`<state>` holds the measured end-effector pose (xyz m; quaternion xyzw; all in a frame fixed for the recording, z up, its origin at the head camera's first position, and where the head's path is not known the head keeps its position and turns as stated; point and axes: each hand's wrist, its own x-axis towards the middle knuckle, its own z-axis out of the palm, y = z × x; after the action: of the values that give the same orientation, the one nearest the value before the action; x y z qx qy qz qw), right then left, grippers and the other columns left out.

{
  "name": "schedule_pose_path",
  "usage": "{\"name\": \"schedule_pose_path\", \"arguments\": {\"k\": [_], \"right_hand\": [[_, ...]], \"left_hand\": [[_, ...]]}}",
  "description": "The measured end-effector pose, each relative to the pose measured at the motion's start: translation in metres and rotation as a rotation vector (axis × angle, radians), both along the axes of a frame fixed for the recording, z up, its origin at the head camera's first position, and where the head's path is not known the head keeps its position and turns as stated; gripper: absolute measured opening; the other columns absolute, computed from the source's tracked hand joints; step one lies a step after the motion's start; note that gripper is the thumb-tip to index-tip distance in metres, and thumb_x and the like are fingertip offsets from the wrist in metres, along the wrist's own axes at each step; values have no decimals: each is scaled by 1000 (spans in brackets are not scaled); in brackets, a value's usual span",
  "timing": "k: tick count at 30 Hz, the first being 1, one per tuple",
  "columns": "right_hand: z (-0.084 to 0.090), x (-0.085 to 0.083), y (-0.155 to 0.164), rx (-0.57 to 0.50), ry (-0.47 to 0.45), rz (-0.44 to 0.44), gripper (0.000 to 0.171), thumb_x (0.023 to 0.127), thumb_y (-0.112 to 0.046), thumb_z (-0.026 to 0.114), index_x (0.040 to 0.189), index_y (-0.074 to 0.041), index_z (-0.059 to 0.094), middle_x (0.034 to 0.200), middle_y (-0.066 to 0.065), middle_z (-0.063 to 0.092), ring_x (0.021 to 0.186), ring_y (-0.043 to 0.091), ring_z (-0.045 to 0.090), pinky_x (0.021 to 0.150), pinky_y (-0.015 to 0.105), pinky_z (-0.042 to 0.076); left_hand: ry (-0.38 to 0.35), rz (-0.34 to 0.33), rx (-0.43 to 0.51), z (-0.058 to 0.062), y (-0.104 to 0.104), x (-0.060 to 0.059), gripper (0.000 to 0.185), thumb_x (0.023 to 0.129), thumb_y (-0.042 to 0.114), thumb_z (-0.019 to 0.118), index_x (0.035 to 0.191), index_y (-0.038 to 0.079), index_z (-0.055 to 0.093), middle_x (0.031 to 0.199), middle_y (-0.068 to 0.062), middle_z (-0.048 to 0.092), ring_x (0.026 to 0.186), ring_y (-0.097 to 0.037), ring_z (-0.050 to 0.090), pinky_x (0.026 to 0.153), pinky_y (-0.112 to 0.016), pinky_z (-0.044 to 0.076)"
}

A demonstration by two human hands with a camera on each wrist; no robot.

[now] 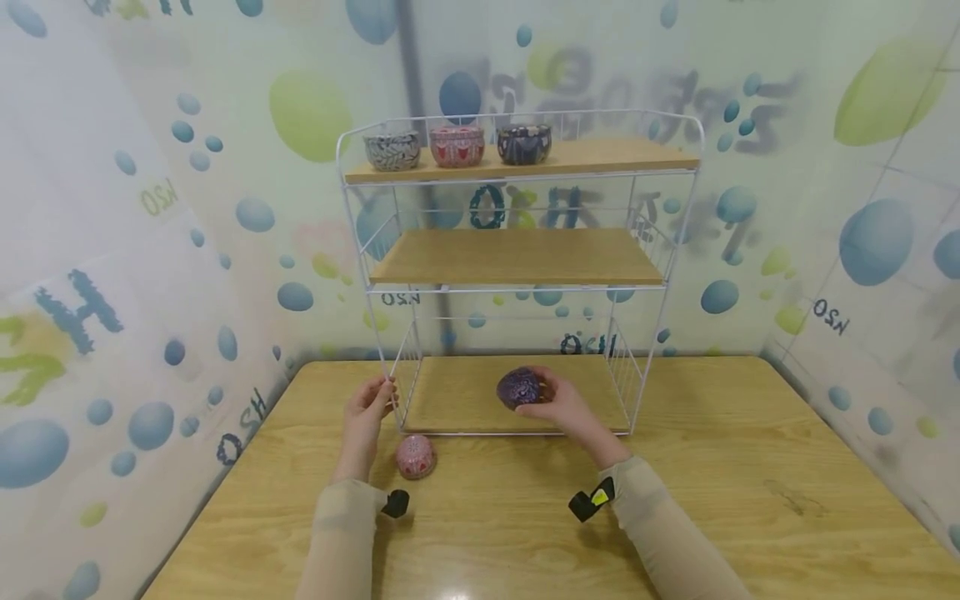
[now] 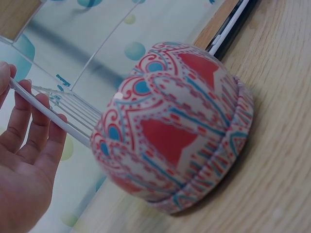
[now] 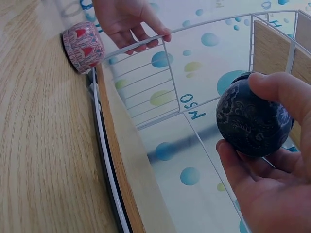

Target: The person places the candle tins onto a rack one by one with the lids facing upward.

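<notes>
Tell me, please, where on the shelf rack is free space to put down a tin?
The middle wooden shelf is bare from side to side. The top shelf is bare right of the three patterned tins; its left half is crowded. The right hand holds a dark purple tin over the bottom shelf.

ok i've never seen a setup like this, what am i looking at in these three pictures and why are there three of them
There is no machine here: a person works with two bare hands and wears three cameras. The wide picture comes from a camera on the head, looking down at a wooden table. The other two come from cameras strapped to each wrist, so each shows its own hand close up.

On the table stands a white wire rack with wooden shelves. Three small patterned tins sit on its top shelf. The left hand holds the rack's front wire post. Beside it, on the table, lies a pink and red patterned tin; the left wrist view shows it large. The right hand has its grip around a dark purple patterned tin, held at the rack's bottom level; the right wrist view shows fingers and thumb wrapped round it.
</notes>
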<state>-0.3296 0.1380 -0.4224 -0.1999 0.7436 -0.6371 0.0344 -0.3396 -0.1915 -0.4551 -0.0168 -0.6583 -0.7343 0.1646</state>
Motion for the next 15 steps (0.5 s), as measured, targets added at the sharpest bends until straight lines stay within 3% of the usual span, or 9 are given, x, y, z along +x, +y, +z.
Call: {"name": "schedule_pose_path", "arguments": {"k": [8,15], "right_hand": [[0,2,-2,17,6,8,73,81,-3,74,142,8,36,137,29,45,124,43,48,99,43,47],[-1,1,-2,36,-15,14,75,83,-4,74,144,10,33,139,31,43,126,43,46,100,42,46]], "left_hand": [[-43,-13,37,5,1,2,27,99,12,57,117,-8,56,95,-2,63,90,-16,59,90,-33,52],[-47,-17,38,10,2,6,25,99,8,55,117,-9,56,100,-10,63,90,-17,60,91,-34,52]]}}
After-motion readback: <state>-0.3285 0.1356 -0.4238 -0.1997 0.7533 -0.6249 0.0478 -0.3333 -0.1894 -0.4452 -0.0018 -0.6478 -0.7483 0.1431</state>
